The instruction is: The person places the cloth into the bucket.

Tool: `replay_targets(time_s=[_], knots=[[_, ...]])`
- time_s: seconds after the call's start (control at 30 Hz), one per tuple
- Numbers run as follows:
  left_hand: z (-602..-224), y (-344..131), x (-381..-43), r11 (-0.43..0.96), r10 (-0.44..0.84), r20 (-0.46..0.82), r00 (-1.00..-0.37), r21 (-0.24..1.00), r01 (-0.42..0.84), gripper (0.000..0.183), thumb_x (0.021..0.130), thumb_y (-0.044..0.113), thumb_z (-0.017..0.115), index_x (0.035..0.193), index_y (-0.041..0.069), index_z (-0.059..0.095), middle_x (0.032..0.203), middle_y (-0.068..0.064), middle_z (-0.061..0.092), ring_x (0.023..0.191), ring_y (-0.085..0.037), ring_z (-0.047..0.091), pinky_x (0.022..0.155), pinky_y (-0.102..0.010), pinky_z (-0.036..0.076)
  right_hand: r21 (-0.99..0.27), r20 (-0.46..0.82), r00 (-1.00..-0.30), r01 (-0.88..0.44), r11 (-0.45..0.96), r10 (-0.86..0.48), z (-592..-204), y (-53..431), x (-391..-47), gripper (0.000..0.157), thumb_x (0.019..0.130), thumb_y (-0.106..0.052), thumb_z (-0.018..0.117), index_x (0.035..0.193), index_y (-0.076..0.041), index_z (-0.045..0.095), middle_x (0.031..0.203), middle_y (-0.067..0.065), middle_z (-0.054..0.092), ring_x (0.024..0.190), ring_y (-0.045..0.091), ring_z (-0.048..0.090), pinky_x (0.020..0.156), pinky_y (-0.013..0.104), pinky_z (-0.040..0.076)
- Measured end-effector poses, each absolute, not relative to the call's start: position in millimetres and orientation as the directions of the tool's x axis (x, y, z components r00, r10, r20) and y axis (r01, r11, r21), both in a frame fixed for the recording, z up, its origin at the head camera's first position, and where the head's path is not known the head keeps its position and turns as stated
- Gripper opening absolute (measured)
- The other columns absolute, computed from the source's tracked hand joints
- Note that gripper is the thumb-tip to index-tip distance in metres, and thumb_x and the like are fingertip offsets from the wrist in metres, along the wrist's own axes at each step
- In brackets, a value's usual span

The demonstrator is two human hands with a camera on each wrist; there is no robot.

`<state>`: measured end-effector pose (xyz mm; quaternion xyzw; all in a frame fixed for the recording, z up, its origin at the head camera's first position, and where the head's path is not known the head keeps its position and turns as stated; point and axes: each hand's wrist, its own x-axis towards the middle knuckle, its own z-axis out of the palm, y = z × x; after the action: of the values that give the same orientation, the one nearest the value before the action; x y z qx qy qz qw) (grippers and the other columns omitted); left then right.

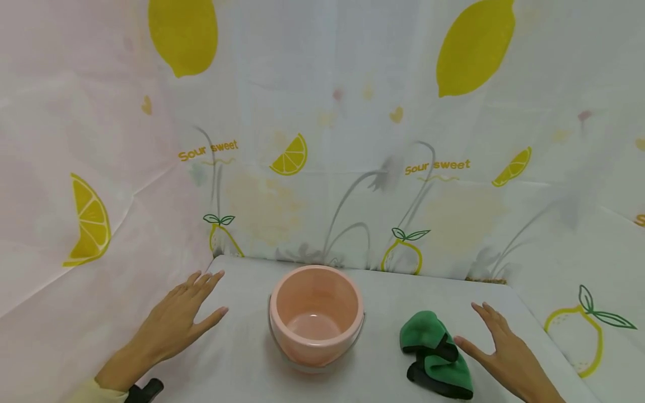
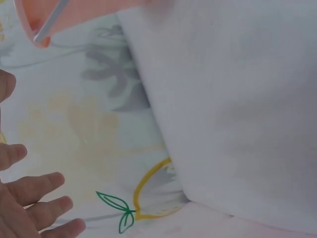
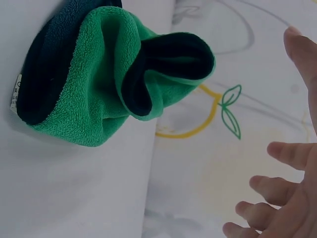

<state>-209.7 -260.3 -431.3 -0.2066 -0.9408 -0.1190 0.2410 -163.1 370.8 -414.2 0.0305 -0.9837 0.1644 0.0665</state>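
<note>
A pink bucket point(image 1: 316, 350) with a thin metal handle stands upright on the white table, and its inside shows nothing but a shiny bottom. To the right of it lies a crumpled green cloth point(image 1: 448, 369) with a black border; a small white tag shows on its edge in the right wrist view. My left hand point(image 1: 173, 322) hovers left of the bucket, fingers straight and thumb spread, holding nothing. Close beside the cloth on its right is my right hand point(image 1: 509, 355), its fingers spread and its palm bare. In the left wrist view, part of the bucket point(image 2: 74, 17) shows at the top.
The white tabletop point(image 1: 237, 347) ends at a back edge against a hanging sheet point(image 1: 322, 112) printed with lemons. More printed sheet closes in the left and right sides. A black strap point(image 1: 144, 390) is on the left wrist, below a pale sleeve point(image 1: 96, 393).
</note>
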Motion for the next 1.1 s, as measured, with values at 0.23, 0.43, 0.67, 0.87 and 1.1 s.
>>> replay_targets(time_s=[0.23, 0.43, 0.67, 0.87, 1.1], knots=[[-433, -250, -208, 0.805, 0.298, 0.492, -0.818, 0.331, 0.493, 0.059, 0.101, 0.036, 0.067, 0.153, 0.015, 0.049, 0.138, -0.013, 0.063, 0.123, -0.034, 0.061, 0.096, -0.057, 0.051, -0.376, 0.161, -0.986, -0.092, 0.922, -0.032, -419, 365, -161, 0.078, 0.096, -0.056, 0.067, 0.15, -0.004, 0.046, 0.143, 0.027, 0.055, 0.11, 0.047, 0.064, 0.084, 0.061, 0.053], [-436, -240, -212, 0.723, 0.287, 0.53, -0.798, 0.427, 0.543, 0.047, 0.101, 0.026, 0.07, 0.144, 0.014, 0.058, 0.124, -0.003, 0.07, 0.107, -0.02, 0.068, 0.084, -0.039, 0.058, -0.4, 0.134, -0.989, -0.113, 0.91, -0.064, -425, 357, -167, 0.076, 0.095, -0.057, 0.068, 0.145, -0.002, 0.053, 0.135, 0.02, 0.062, 0.106, 0.039, 0.066, 0.081, 0.056, 0.055], [-438, -226, -215, 0.646, 0.271, 0.475, -0.837, 0.555, 0.524, 0.043, 0.103, 0.03, 0.066, 0.144, 0.023, 0.057, 0.123, 0.004, 0.068, 0.108, -0.016, 0.067, 0.086, -0.032, 0.058, -0.367, 0.216, -0.951, -0.291, 0.884, -0.223, -445, 356, -167, 0.088, 0.081, -0.057, 0.082, 0.148, -0.011, 0.05, 0.143, 0.023, 0.053, 0.118, 0.049, 0.056, 0.083, 0.065, 0.052], [-445, -214, -218, 0.598, 0.253, 0.429, -0.867, 0.636, 0.489, 0.043, 0.102, 0.034, 0.067, 0.143, 0.029, 0.056, 0.124, 0.004, 0.067, 0.098, -0.01, 0.068, 0.082, -0.032, 0.058, -0.421, 0.156, -0.939, -0.343, 0.84, -0.305, -453, 356, -165, 0.102, 0.072, -0.051, 0.09, 0.152, -0.009, 0.043, 0.147, 0.032, 0.043, 0.118, 0.059, 0.05, 0.076, 0.065, 0.052], [-448, -199, -225, 0.551, 0.271, 0.402, -0.875, 0.681, 0.483, 0.046, 0.101, 0.036, 0.067, 0.145, 0.029, 0.053, 0.128, 0.002, 0.064, 0.1, -0.012, 0.068, 0.082, -0.035, 0.059, -0.49, 0.046, -0.946, -0.301, 0.818, -0.32, -453, 354, -168, 0.115, 0.069, -0.049, 0.092, 0.158, -0.008, 0.033, 0.155, 0.036, 0.03, 0.122, 0.063, 0.044, 0.078, 0.065, 0.051]])
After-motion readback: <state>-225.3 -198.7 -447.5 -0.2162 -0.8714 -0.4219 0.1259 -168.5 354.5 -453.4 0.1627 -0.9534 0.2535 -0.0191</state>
